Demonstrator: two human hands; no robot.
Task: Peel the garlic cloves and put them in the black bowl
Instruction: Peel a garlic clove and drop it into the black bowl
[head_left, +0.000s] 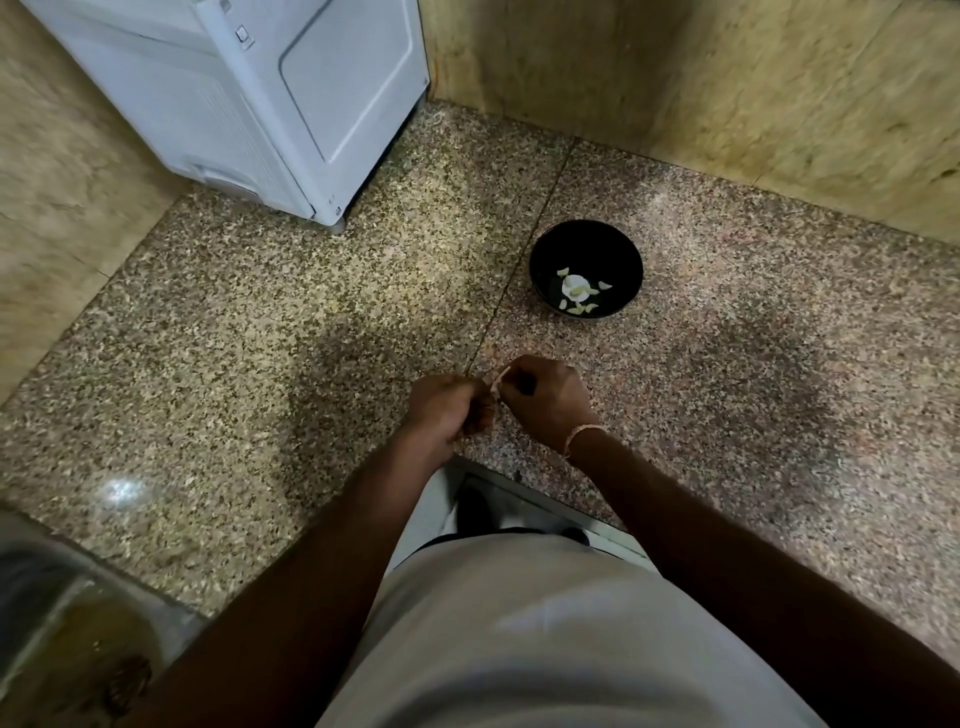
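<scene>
A speckled granite counter (260, 322) fills most of the view, made of two slabs that meet at one dark seam running from the back wall toward the hands. One white appliance (249, 98) stands on its far left corner against the tan stone wall (753, 93). At the lower left edge, one steel sink (57, 613) shows in part, blurred.

The person stands at the counter's near edge in a light shirt (519, 639), with two bare forearms reaching forward. The two hands meet over the counter just by the seam. The left hand (447, 408) has its fingers curled in, and the right hand (545, 397) faces it with fingers bent; between them they pinch one garlic clove (496, 384), of which only a pale strip of skin shows. The right wrist wears one thin bracelet (582, 434).

One black bowl (618, 249) sits on the right slab, beyond the hands and well apart from them. Inside lie about six pale garlic cloves (575, 285): a cluster in the middle and single pieces around it. They are too small to count for certain.
</scene>
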